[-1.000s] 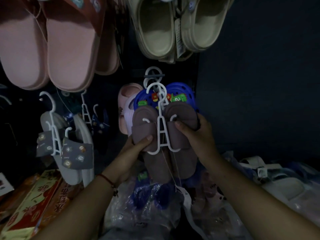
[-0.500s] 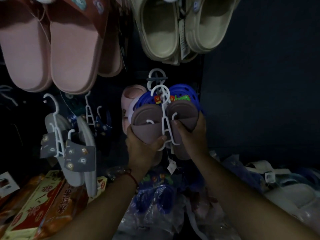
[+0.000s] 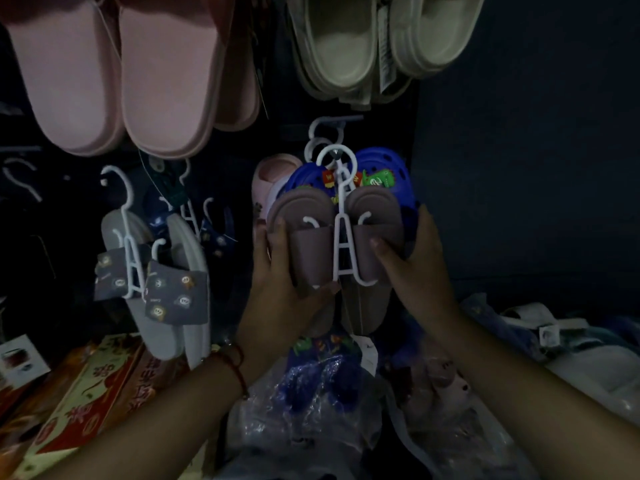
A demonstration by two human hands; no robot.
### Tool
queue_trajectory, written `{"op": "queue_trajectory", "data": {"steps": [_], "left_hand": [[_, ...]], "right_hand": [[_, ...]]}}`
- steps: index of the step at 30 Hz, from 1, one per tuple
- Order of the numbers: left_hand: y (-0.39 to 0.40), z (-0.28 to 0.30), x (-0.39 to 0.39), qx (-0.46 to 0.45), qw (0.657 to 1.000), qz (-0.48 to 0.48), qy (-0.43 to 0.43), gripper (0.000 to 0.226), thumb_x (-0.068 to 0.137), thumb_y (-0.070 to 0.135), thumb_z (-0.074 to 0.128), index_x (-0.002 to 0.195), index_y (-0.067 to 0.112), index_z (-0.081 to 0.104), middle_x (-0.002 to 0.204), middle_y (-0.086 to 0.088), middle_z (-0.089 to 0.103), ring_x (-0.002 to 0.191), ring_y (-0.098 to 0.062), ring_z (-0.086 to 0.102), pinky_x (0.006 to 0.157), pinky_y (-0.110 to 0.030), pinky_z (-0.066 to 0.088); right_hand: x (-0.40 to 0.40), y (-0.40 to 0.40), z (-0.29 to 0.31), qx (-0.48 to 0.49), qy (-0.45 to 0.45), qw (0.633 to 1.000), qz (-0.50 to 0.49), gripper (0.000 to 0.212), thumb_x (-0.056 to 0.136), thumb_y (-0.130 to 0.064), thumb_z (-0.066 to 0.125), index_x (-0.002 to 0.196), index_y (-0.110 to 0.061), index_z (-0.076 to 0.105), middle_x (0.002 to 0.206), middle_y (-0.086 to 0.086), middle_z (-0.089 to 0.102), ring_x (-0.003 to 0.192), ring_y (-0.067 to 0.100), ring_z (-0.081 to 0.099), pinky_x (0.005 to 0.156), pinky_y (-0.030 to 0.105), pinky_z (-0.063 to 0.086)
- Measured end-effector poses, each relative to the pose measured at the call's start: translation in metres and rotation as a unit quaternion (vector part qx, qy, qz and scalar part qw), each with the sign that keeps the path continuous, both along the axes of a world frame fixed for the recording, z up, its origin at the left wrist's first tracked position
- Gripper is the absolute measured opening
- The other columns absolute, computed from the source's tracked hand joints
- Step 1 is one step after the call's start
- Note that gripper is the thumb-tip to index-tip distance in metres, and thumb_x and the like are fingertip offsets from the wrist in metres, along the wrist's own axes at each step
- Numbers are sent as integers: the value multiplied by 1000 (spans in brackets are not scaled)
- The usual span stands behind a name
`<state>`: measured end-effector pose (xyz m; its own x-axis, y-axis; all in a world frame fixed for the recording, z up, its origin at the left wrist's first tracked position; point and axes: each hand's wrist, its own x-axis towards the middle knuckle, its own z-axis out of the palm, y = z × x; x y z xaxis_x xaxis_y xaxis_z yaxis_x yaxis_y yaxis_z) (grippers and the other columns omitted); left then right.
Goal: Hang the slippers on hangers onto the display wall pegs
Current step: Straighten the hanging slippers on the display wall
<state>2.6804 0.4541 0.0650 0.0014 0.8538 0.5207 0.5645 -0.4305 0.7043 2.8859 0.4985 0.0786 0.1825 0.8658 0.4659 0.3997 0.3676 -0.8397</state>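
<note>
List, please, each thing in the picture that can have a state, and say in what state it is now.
mauve slippers: clipped on a white hanger, gripped by both hands
white hanger: hook raised at the peg; whether it is seated, cannot tell
left hand: grips the left slipper
right hand: grips the right slipper
blue clogs: hanging behind
grey slippers: hanging, tilted
pink slippers: hanging above

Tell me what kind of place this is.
Most likely a footwear shop or stall. Pink slippers and beige clogs hang in rows on a dark wall, a grey pair sits on a white hanger, and bagged stock lies piled below.
</note>
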Motion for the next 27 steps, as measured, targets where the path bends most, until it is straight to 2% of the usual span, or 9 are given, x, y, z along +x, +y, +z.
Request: {"op": "queue_trajectory", "data": {"steps": [3,6,7,9,11,15,18,24,27], "left_hand": [[-17,0,-14,33,990,-2,135,103,72,76,54,143,65,-20,166,1,-25,154,-25,1,118,-50,33],[-35,-4,-27,133,957,-22,256,112,78,61,73,155,45,-8,166,-5,-2,149,-52,13,106,-69,39],[-44,-4,-32,136,952,-35,271,110,77,63,69,155,42,-7,166,-3,4,150,-49,13,108,-67,38],[-63,1,-49,89,960,-65,256,107,77,77,50,155,46,-17,166,10,-3,154,-23,2,121,-46,28],[-76,6,-77,94,957,-82,261,101,84,76,53,155,48,-13,159,22,-8,148,-3,-3,121,-31,17],[-88,28,-143,131,928,-37,346,83,89,64,47,159,42,9,166,-2,23,152,-30,24,118,-50,32],[-91,38,-194,132,922,4,364,82,85,58,50,157,28,26,158,-13,38,144,-38,37,110,-55,41],[-59,20,-277,68,907,66,409,124,59,49,85,158,27,15,156,-19,38,139,-46,41,104,-57,44],[-47,19,-293,30,892,80,444,128,41,44,93,152,17,35,148,-23,47,129,-50,51,95,-57,50]], "right_hand": [[0,-29,-4,12,-180,983,-34,87,94,-49,61,160,-23,11,169,3,3,154,26,9,122,53,18],[-11,-66,-4,-8,-278,960,-5,79,97,-47,55,160,-22,15,168,0,8,154,22,8,125,45,11],[-17,-77,-1,-29,-293,956,7,77,98,-47,54,160,-24,14,168,-2,9,154,20,7,125,41,8],[-32,-99,9,-61,-319,946,21,74,99,-48,52,159,-27,14,167,-5,12,153,16,7,123,35,4],[-51,-117,24,-84,-337,937,20,74,98,-50,50,159,-28,14,167,-2,13,153,18,9,124,35,4],[-99,-136,50,-48,-337,940,17,78,88,-65,50,154,-26,35,157,3,37,144,27,33,119,41,27],[-142,-144,61,-40,-363,931,3,77,90,-55,59,154,-20,35,160,7,32,146,30,31,117,42,29],[-222,-143,49,-30,-389,918,71,73,92,-46,61,154,-29,28,158,3,33,141,30,35,108,49,40],[-257,-139,40,-27,-477,877,52,80,95,-42,61,158,-21,17,163,4,18,147,31,22,115,45,31]]}}
